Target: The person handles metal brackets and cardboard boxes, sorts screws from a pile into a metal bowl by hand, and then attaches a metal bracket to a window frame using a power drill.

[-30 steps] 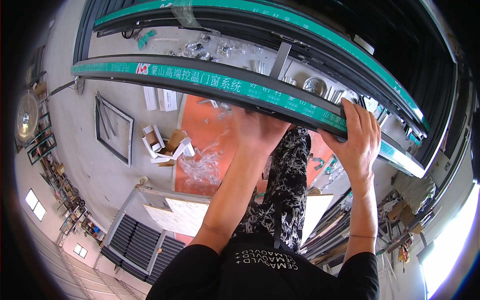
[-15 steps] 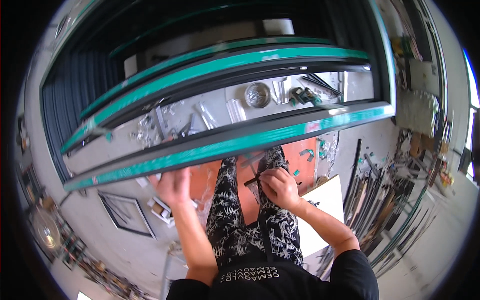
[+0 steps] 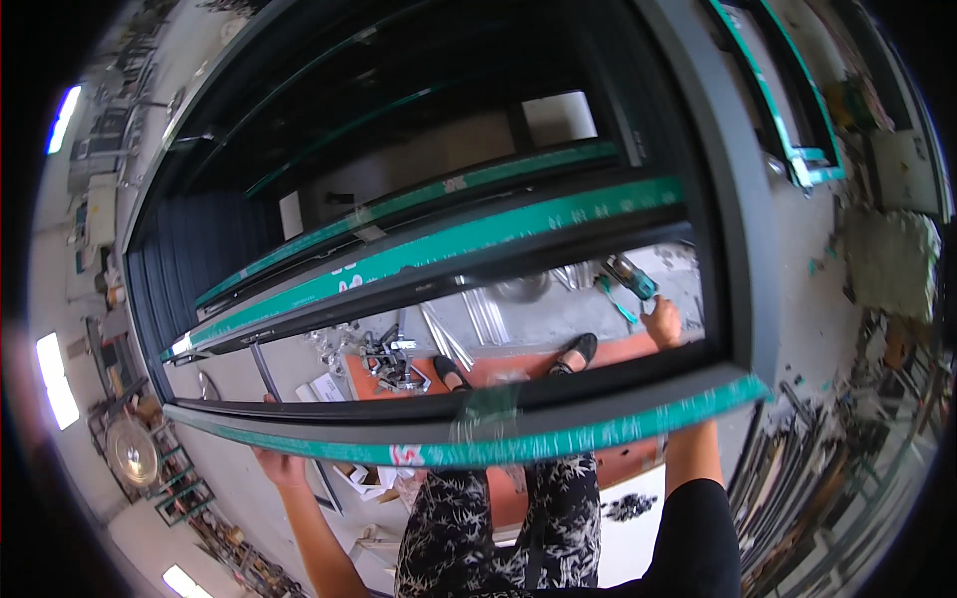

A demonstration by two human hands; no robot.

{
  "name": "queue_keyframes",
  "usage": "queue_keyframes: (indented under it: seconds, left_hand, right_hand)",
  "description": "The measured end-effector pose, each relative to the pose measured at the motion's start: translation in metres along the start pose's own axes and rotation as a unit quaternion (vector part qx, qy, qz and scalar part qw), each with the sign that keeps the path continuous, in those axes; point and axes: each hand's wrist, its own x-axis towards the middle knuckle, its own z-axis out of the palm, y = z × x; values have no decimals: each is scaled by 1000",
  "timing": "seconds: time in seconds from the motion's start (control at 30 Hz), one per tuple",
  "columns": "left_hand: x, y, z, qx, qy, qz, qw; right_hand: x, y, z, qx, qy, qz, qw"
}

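Observation:
A large dark grey window frame (image 3: 738, 299) with green protective tape spans the view before me, tilted, its near rail crossing above my thighs. My left hand (image 3: 281, 466) grips that rail near its left end; a fingertip shows beyond the rail, and the rest of the fingers are hidden behind it. My right arm passes under the rail, and my right hand (image 3: 663, 321) shows through the opening. Its curled fingers are at the near end of a green and black cordless drill (image 3: 633, 277) low by the floor; the grip is partly hidden.
Silvery metal strips (image 3: 485, 317) and a pile of metal hardware (image 3: 394, 361) lie beyond my feet, near an orange board (image 3: 508, 367). Another green-taped frame (image 3: 812, 174) stands at far right. Long profiles (image 3: 788, 463) are heaped at lower right.
My right hand has left my lap and reached forward to the drill. My left hand, blurred before, is now on the near rail. The view has shifted, with the frame appearing lower and closer.

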Motion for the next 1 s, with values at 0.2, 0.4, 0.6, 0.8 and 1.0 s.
queue_keyframes:
  seconds: [0.2,0.4,0.6,0.8,1.0]
  left_hand:
    - [-11,-10,1,-17,91,7,996]
    - [-13,-19,7,-208,78,5,975]
    - [-6,-18,23,-4,68,9,998]
    - [21,-56,12,-32,149,-15,988]
    - [8,-30,57,-273,244,-52,929]
  right_hand:
    - [80,-34,-20,-103,-157,44,981]
    - [92,-21,33,178,62,-40,981]
    - [-1,-25,-4,24,40,36,998]
    - [-183,69,-75,200,98,-62,973]
    - [-384,-89,-299,266,88,154,947]
